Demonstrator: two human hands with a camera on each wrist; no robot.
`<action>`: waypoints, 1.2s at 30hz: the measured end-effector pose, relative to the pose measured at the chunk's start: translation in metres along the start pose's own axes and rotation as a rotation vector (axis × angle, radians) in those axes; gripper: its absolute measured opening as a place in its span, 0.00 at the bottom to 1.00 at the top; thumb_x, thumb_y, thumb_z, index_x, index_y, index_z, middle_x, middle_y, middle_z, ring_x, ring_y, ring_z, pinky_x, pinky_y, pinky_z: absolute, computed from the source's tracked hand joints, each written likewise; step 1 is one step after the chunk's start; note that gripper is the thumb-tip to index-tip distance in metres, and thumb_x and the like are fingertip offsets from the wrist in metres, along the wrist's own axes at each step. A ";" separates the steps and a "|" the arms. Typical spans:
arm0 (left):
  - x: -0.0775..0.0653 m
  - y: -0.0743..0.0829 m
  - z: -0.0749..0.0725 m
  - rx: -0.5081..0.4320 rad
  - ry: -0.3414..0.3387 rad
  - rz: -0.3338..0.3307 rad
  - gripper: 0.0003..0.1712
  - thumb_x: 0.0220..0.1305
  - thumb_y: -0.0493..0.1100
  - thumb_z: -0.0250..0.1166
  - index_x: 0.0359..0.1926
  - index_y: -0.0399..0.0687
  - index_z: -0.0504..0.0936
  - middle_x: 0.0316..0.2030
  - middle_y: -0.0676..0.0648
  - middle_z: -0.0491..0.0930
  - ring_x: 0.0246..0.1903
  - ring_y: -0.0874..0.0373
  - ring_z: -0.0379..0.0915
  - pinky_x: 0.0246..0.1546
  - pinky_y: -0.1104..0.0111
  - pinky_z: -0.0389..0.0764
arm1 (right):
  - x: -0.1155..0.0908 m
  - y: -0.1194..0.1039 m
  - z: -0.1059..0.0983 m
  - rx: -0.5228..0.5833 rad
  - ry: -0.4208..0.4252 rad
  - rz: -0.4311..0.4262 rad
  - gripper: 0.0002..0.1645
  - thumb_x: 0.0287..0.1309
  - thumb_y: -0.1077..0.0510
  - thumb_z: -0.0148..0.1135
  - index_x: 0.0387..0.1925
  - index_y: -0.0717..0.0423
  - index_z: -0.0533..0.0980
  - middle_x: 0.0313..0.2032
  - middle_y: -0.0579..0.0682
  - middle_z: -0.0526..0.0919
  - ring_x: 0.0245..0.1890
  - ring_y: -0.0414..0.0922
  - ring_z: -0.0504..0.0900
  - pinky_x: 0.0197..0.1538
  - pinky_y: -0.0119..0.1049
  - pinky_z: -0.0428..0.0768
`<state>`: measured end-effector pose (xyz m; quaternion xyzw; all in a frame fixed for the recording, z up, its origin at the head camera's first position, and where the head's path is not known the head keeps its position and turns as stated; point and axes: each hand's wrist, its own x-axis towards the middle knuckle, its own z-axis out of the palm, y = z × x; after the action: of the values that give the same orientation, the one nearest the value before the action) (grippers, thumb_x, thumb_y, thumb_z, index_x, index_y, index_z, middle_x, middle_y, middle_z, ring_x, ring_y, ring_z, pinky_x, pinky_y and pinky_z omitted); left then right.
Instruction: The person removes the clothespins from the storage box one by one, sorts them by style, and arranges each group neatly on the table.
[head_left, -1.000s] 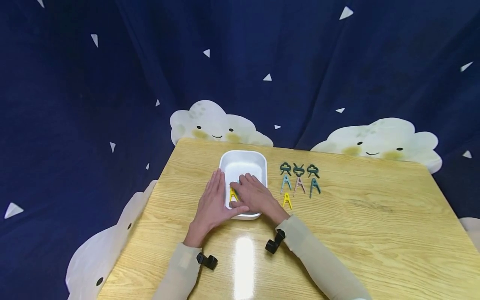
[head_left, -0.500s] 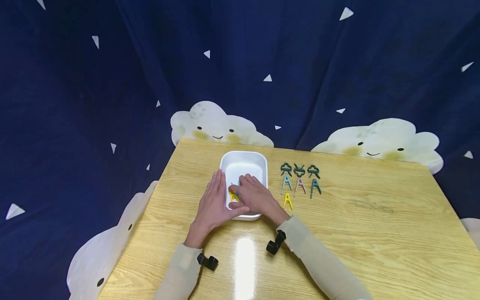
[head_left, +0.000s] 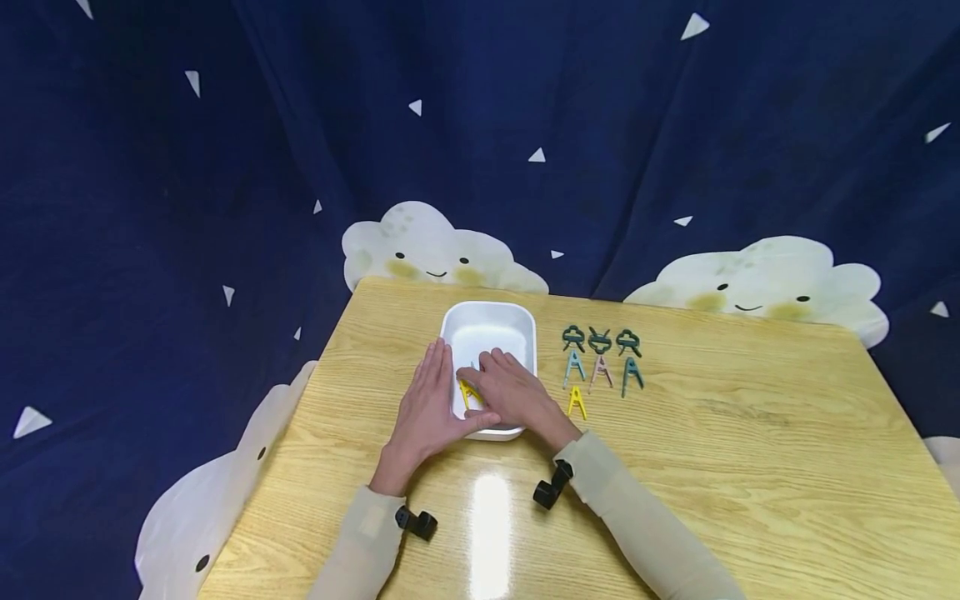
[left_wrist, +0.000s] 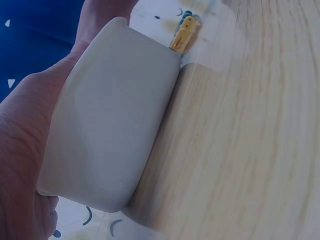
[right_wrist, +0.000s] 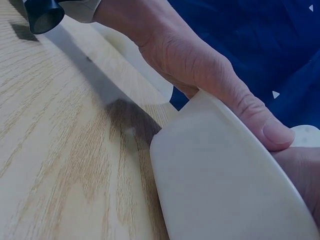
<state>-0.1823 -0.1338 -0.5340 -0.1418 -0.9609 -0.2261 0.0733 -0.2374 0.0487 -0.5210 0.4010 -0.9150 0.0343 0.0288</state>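
A white tray (head_left: 491, 315) sits on the table. My left hand (head_left: 427, 408) lies along its left side with straight fingers, the thumb stretched over the near rim. The right hand (head_left: 513, 390) reaches in over the right rim, its index fingertip at the top of a yellow clothespin (head_left: 470, 395). A bit of light blue (head_left: 473, 365) shows beyond that fingertip. The other right fingertips are down inside the tray, and I cannot tell whether they hold anything. In both wrist views the tray's outer wall (left_wrist: 110, 115) hides what is inside.
Right of the tray lie several clips in rows: dark green cloud-shaped clips (head_left: 599, 342) at the back, then light blue (head_left: 574, 363), pink (head_left: 601, 372) and dark teal (head_left: 632, 375) clothespins, and a yellow clothespin (head_left: 577, 402) in front. A dark blue curtain (head_left: 480, 125) hangs behind the wooden table (head_left: 750, 467).
The yellow clothespin in the tray has shifted and turned slightly under the right fingers. Both hands keep nearly the same place, and the clips on the table lie as before.
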 end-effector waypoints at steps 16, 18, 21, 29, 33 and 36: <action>0.000 0.000 -0.001 0.008 -0.009 0.000 0.81 0.51 0.90 0.56 0.82 0.34 0.41 0.84 0.37 0.38 0.83 0.53 0.24 0.82 0.54 0.45 | 0.000 0.001 -0.001 0.022 -0.011 0.011 0.27 0.61 0.33 0.68 0.49 0.47 0.81 0.37 0.46 0.73 0.40 0.47 0.68 0.46 0.41 0.72; 0.001 0.000 -0.001 0.007 -0.006 -0.001 0.81 0.51 0.90 0.56 0.82 0.34 0.42 0.83 0.37 0.39 0.83 0.53 0.24 0.82 0.55 0.45 | 0.000 0.000 -0.002 0.027 -0.008 0.019 0.28 0.59 0.33 0.70 0.48 0.48 0.81 0.36 0.46 0.74 0.40 0.47 0.68 0.46 0.41 0.72; 0.001 0.000 -0.001 0.009 -0.002 0.000 0.81 0.51 0.90 0.56 0.82 0.34 0.42 0.83 0.36 0.39 0.83 0.53 0.24 0.82 0.55 0.44 | 0.001 0.000 -0.003 0.053 0.003 0.042 0.31 0.56 0.32 0.72 0.48 0.51 0.82 0.37 0.46 0.75 0.40 0.46 0.69 0.47 0.41 0.73; 0.000 -0.001 -0.001 -0.004 -0.001 -0.007 0.81 0.50 0.90 0.56 0.83 0.35 0.41 0.83 0.36 0.40 0.83 0.53 0.24 0.82 0.53 0.45 | 0.002 -0.001 -0.007 0.146 0.080 0.124 0.40 0.53 0.27 0.71 0.54 0.54 0.84 0.46 0.48 0.82 0.44 0.46 0.73 0.52 0.42 0.76; 0.000 0.001 -0.001 -0.006 -0.008 -0.011 0.82 0.49 0.91 0.56 0.83 0.35 0.42 0.84 0.37 0.38 0.83 0.52 0.24 0.82 0.53 0.45 | -0.001 0.001 -0.009 0.146 0.115 0.141 0.40 0.52 0.28 0.72 0.53 0.54 0.84 0.45 0.48 0.83 0.43 0.47 0.73 0.50 0.42 0.77; 0.000 0.001 -0.001 -0.006 -0.013 -0.016 0.82 0.49 0.91 0.56 0.83 0.35 0.41 0.84 0.38 0.36 0.83 0.51 0.25 0.81 0.53 0.45 | -0.005 0.003 -0.012 0.150 0.121 0.162 0.40 0.52 0.28 0.72 0.54 0.54 0.84 0.46 0.50 0.84 0.45 0.48 0.74 0.52 0.43 0.78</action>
<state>-0.1817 -0.1334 -0.5322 -0.1360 -0.9617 -0.2288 0.0650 -0.2360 0.0552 -0.5097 0.3241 -0.9358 0.1289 0.0512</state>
